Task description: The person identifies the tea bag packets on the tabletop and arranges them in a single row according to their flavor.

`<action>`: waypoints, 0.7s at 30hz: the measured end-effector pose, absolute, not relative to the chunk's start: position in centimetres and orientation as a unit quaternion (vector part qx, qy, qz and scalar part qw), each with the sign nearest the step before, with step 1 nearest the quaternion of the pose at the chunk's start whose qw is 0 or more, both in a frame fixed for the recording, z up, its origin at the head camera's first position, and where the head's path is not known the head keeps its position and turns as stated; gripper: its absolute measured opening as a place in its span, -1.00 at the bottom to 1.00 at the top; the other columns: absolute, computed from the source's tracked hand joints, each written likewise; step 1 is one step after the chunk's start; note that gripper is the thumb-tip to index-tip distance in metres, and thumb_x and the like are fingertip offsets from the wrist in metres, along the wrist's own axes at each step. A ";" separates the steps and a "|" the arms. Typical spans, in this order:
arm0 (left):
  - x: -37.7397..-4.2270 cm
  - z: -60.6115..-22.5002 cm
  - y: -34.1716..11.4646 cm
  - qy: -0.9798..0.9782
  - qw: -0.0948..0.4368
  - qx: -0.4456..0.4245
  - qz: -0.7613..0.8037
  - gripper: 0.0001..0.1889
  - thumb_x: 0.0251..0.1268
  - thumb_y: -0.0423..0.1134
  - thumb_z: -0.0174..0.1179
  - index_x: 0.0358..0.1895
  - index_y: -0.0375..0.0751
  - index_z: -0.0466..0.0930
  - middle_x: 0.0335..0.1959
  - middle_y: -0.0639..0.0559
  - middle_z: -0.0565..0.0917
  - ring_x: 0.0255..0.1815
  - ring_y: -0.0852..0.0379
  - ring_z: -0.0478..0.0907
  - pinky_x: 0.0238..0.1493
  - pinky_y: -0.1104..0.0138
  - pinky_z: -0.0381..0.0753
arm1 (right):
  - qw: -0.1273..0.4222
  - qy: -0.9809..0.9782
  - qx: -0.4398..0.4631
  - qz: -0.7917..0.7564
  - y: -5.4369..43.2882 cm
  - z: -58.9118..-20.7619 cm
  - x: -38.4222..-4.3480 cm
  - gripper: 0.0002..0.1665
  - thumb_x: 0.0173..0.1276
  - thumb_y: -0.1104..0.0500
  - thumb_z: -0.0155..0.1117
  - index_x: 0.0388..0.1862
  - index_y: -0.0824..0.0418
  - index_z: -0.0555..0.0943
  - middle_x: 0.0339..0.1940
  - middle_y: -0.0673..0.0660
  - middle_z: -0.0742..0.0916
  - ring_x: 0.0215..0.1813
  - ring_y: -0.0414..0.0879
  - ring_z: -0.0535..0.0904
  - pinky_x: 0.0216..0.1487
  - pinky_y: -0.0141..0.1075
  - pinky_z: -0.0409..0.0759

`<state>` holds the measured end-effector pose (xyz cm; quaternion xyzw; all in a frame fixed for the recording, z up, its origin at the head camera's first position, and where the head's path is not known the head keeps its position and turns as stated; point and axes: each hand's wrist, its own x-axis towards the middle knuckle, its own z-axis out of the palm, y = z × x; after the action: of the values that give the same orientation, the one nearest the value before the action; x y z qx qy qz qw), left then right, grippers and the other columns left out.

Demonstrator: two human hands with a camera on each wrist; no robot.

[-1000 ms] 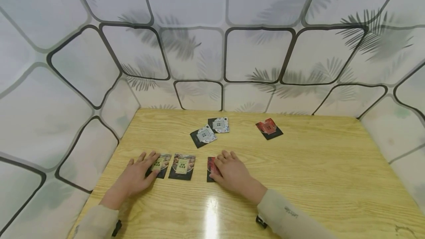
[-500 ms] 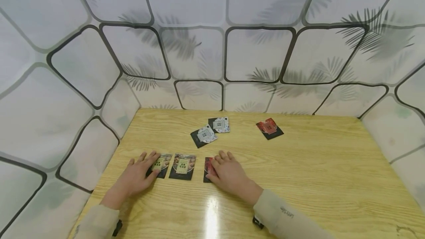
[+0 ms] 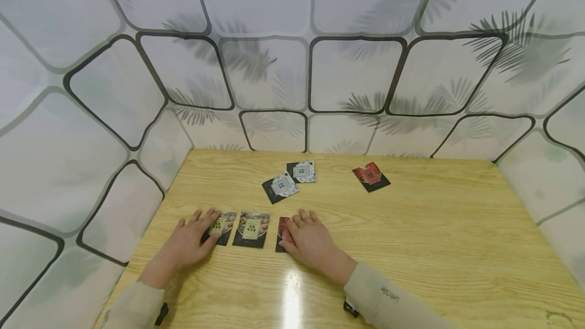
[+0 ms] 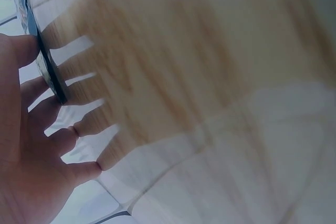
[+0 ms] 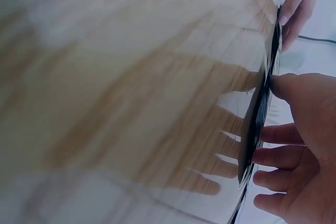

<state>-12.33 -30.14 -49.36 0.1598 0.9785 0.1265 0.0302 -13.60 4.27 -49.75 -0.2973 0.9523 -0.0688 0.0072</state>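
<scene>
My left hand [image 3: 188, 241] rests with spread, straight fingers on a flat packet with a yellow-green label [image 3: 224, 228], covering its left side. A matching flat packet [image 3: 251, 229] lies just right of it. Under my right hand [image 3: 311, 241] is a flat red-and-black packet [image 3: 283, 235], its left part showing. That hand's fingers lie straight on it, the thumb near its lower edge. In the right wrist view, the thumb and fingertips touch the dark packet [image 5: 255, 124]. The left wrist view shows fingers at a thin dark packet edge [image 4: 52, 77].
Two grey-and-black packets, one nearer [image 3: 281, 187] and one farther [image 3: 301, 171], touch or overlap toward the back. Another red-and-black packet [image 3: 371, 176] lies tilted at the back right. Patterned walls [image 3: 274, 75] enclose the wooden table [image 3: 434, 237] behind and at both sides.
My right hand has slid the red-and-black packet a little leftward, narrowing its gap to the middle yellow-green-labelled packet. My left hand and the other packets stay where they were.
</scene>
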 end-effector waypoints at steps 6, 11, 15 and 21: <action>-12.3 -49.4 -30.2 0.978 0.030 0.159 0.129 -0.36 0.66 0.05 0.08 0.63 -0.17 0.32 0.60 -0.27 0.38 0.58 -0.53 0.25 0.37 -0.57 0.22 | 0.016 0.953 -0.294 -0.070 3.7 -49.9 -13.6 -0.26 0.63 -0.30 0.08 0.43 0.23 0.59 0.44 0.25 0.66 0.61 0.23 0.42 0.62 0.12 0.34; -12.3 -49.4 -30.2 0.979 0.030 0.158 0.127 -0.37 0.66 0.03 0.09 0.62 -0.17 0.32 0.60 -0.28 0.38 0.58 -0.53 0.25 0.37 -0.57 0.22 | 0.010 0.954 -0.293 -0.060 3.5 -49.8 -13.5 -0.26 0.63 -0.30 0.08 0.41 0.23 0.60 0.42 0.24 0.67 0.59 0.21 0.44 0.61 0.11 0.36; -12.3 -49.4 -30.1 0.979 0.030 0.157 0.128 -0.37 0.65 0.03 0.10 0.62 -0.18 0.33 0.60 -0.28 0.38 0.58 -0.54 0.25 0.37 -0.57 0.21 | 0.007 0.954 -0.294 -0.060 3.5 -49.8 -13.5 -0.26 0.63 -0.31 0.08 0.43 0.22 0.59 0.44 0.24 0.66 0.59 0.22 0.45 0.60 0.12 0.38; -12.3 -49.4 -30.1 0.979 0.030 0.158 0.126 -0.36 0.65 0.03 0.10 0.62 -0.18 0.32 0.60 -0.28 0.38 0.58 -0.54 0.25 0.38 -0.57 0.21 | 0.010 0.957 -0.274 -0.091 4.7 -49.0 -14.0 -0.26 0.63 -0.30 0.09 0.47 0.20 0.55 0.51 0.29 0.58 0.60 0.28 0.41 0.60 0.18 0.35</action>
<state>-12.31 -30.11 -49.44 0.1579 0.9789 0.1259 0.0302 -14.05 4.67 -48.99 -0.2737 0.9575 -0.0907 0.0099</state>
